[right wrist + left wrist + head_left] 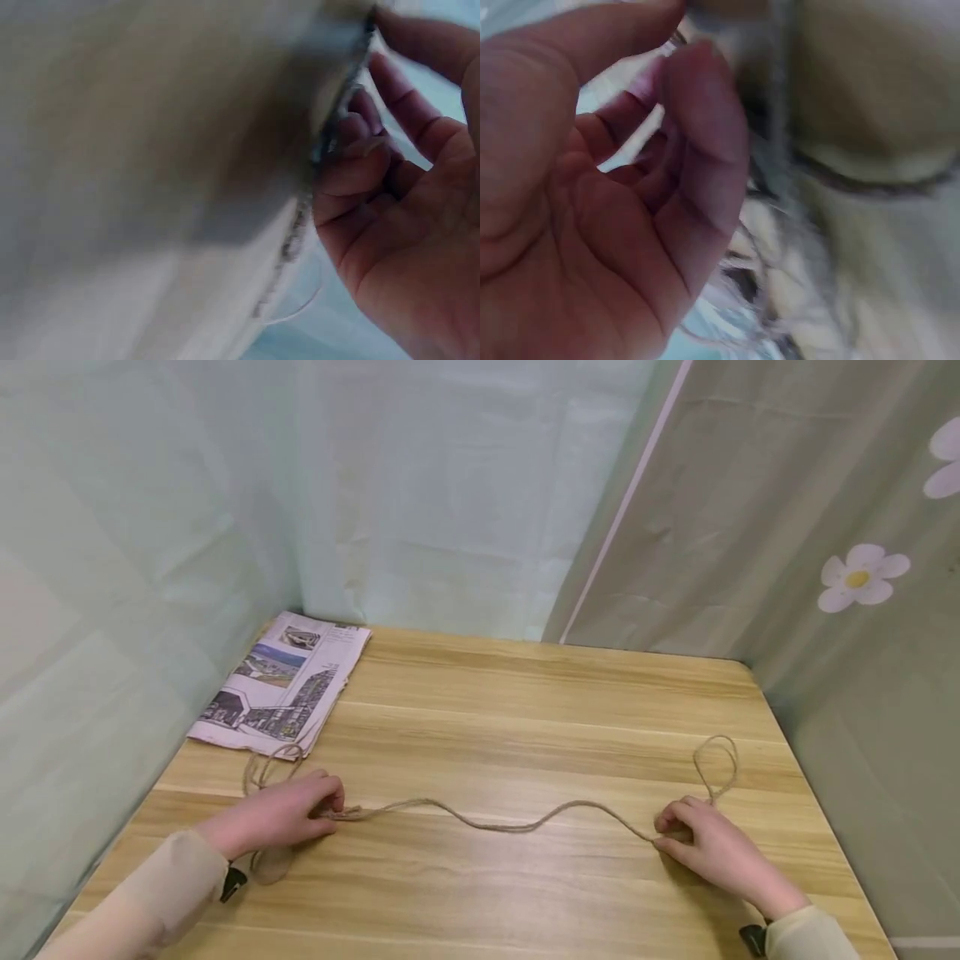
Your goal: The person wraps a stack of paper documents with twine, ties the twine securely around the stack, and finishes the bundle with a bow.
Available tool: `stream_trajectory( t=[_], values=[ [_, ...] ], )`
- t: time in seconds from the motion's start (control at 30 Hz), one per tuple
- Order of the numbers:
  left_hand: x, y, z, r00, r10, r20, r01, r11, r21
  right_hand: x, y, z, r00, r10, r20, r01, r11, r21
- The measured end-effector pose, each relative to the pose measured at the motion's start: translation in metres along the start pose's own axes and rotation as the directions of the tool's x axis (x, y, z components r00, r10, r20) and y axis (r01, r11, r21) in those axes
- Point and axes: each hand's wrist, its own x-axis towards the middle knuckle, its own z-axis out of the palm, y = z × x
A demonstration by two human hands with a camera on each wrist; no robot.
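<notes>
A length of jute twine (498,828) runs in a wavy line across the wooden table between both hands. At its left end my left hand (281,814) pinches the strands with thumb and fingers, and several loops stick out behind and below it. The left wrist view shows that hand (667,172) with curled fingers, a blurred strand of twine (780,82) beside them. On the right, my right hand (712,847) pinches the twine between thumb and fingers; a single loop (737,764) lies beyond it. In the right wrist view the twine (294,238) passes by the fingers.
A folded newspaper (281,689) lies at the table's back left corner, with the left-hand twine loops overlapping its near edge. Pale curtains (465,502) hang behind and on both sides of the table (540,718); the right one (832,693) bears white flowers.
</notes>
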Motion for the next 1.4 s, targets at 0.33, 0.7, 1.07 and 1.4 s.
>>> stream_trajectory(
  t=[0.33,0.7,1.07,1.4],
  values=[
    [-0.002,-0.041,0.005,0.975,0.022,-0.221,0.008,0.991,0.136,-0.001,0.035,-0.002,0.997,0.037,-0.064,-0.030,0.993,0.112],
    [-0.004,-0.055,0.000,0.972,0.027,-0.234,0.017,0.982,0.187,0.014,0.052,-0.018,0.996,0.083,-0.010,-0.081,0.990,0.116],
    [-0.005,-0.059,0.000,0.965,-0.008,-0.263,0.065,0.976,0.207,0.026,0.096,-0.032,0.993,0.120,-0.010,-0.119,0.990,0.073],
    [-0.003,-0.052,0.009,0.936,-0.018,-0.352,0.114,0.961,0.253,0.047,0.121,-0.032,0.997,0.079,0.009,-0.080,0.990,0.114]
  ],
)
